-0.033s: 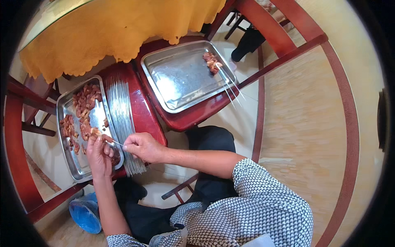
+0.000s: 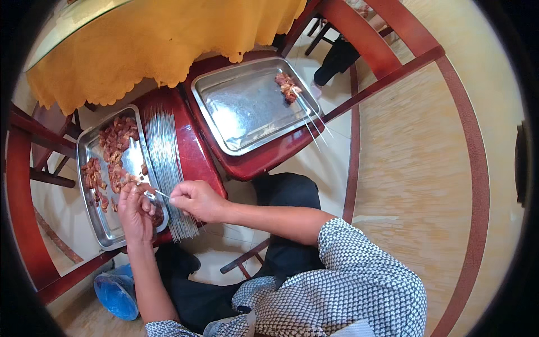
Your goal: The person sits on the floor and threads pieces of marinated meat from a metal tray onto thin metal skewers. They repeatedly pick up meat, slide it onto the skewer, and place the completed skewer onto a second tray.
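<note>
My left hand [image 2: 136,212] is closed, pinching a piece of raw meat [image 2: 147,188] over the near end of the left metal tray [image 2: 104,235]. Held between the thumb and fingers of my right hand [image 2: 197,201] is a thin metal skewer [image 2: 161,194]. Its tip points left and meets the meat; how far it goes in is hidden by my fingers. Chunks of raw meat [image 2: 115,140] lie in loose heaps in that tray. A thick bundle of metal skewers [image 2: 163,149] rests right beside it, passing under my right hand.
Another metal tray [image 2: 224,147] holds a few loaded meat skewers [image 2: 288,88], their bare ends jutting over its right rim. Both trays sit on red chairs [image 2: 196,149]. A yellow cloth [image 2: 163,42] hangs beyond them. A blue-lined bin [image 2: 116,295] stands at lower left, and another person's leg [image 2: 338,59] shows far right.
</note>
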{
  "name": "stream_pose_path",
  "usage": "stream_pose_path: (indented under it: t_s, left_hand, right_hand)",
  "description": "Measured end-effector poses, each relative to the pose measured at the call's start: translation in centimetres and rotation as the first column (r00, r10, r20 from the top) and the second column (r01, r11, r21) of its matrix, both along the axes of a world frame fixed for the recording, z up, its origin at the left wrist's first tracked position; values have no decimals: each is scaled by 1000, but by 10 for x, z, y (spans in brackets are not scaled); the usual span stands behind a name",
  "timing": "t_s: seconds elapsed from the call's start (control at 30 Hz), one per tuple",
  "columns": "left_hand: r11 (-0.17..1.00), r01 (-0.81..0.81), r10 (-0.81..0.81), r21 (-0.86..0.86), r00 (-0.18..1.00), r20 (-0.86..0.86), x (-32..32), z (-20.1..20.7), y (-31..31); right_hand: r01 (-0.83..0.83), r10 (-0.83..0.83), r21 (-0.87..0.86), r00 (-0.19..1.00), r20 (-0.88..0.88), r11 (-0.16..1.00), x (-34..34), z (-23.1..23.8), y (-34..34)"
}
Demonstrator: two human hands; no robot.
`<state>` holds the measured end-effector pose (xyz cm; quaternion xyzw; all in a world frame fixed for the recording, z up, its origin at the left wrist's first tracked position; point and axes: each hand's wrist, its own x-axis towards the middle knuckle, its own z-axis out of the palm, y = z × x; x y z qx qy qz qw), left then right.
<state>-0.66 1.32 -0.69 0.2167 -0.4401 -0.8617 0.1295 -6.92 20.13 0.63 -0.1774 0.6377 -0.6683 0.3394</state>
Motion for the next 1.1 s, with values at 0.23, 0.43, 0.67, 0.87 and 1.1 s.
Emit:
stream_pose_path:
  t_s: [0.23, 0.43, 0.67, 0.87, 1.1]
  left_hand:
    - [999, -39, 40, -28, 999, 10, 5, 5, -19]
    - [998, -16, 17, -69, 1000, 24, 5, -2, -24]
    - [994, -74, 80, -77, 993, 82, 2, -4, -25]
    - [992, -107, 110, -66, 993, 48, 7, -8, -36]
    - [977, -185, 186, -107, 982, 2, 11, 2, -47]
  right_hand:
    - [473, -209, 262, 731, -650, 841, -80, 38, 126]
    - [771, 63, 469, 493, -868, 431, -177, 34, 249]
    - [913, 341, 315, 219, -914, 258, -221, 15, 278]
    - [864, -157, 209, 310, -938, 458, -193, 44, 260]
    - [339, -33, 312, 723, -690, 887, -44, 51, 113]
